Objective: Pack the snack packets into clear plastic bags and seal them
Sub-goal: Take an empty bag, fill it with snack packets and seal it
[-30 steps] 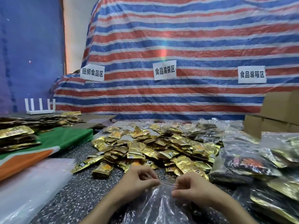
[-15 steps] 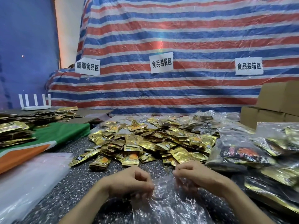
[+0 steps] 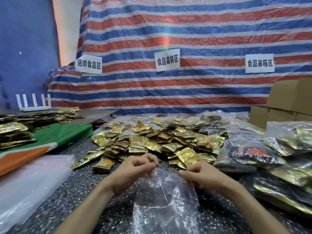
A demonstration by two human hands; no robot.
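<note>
Clear plastic bag (image 3: pixel 166 200) is coming open between your hands: your left hand (image 3: pixel 135 173) and right hand (image 3: pixel 206 177), each pinching its mouth edge, are spreading wider than a moment ago. It is lying on the table (image 3: pixel 76 191), near the snack packets (image 3: pixel 160 142), seemingly ready for filling.

Head view, sole camera: wide-angle, worn at head height, faces forward and slightly down; table (image 3: pixel 81 196) close beneath, striped tarp (image 3: pixel 194 34) filling the background beyond.

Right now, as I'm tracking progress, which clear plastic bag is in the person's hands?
The empty clear plastic bag at front centre: the left hand and right hand pinch its top edge. The filled bags at right lie untouched.
</note>
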